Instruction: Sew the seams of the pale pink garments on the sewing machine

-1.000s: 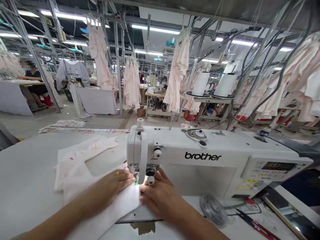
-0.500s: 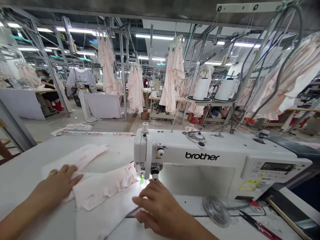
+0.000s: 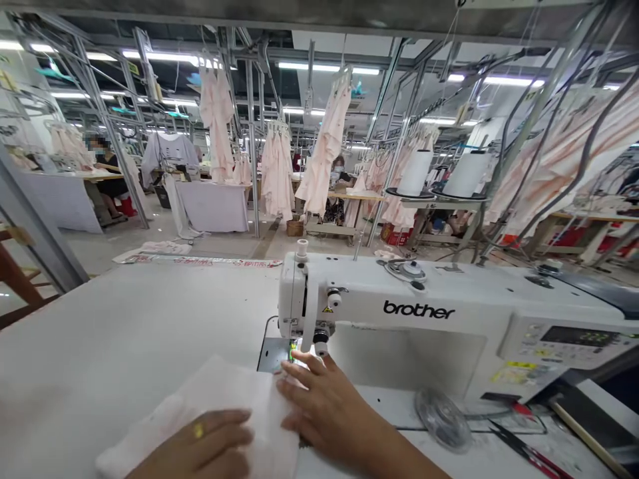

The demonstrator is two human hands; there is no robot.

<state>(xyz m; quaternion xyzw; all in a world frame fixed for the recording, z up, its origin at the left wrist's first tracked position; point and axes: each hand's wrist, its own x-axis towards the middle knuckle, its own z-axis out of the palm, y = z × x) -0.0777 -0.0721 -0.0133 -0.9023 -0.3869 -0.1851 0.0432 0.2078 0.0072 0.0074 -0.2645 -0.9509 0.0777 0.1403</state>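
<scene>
A white Brother sewing machine (image 3: 424, 313) stands on the white work table (image 3: 124, 326), its needle area lit. A pale pink-white fabric piece (image 3: 224, 406) lies on the table in front of the needle. My left hand (image 3: 210, 442), with a gold ring, rests on the fabric near the bottom edge, fingers curled over the cloth. Beside the presser foot, my right hand (image 3: 319, 402) lies flat on the fabric's right edge, fingers stretched toward the needle.
A clear bobbin-like disc (image 3: 442, 419) and dark scissors (image 3: 524, 449) lie on the table at the right. Two white thread cones (image 3: 439, 173) stand behind the machine. Pink garments (image 3: 324, 153) hang on overhead rails. A person (image 3: 107, 176) sits at a far left table.
The ruffled pink piece that lay left of the needle is gone from view. My left hand moved from the far left back to the fabric in front of me. The camera shifted left.
</scene>
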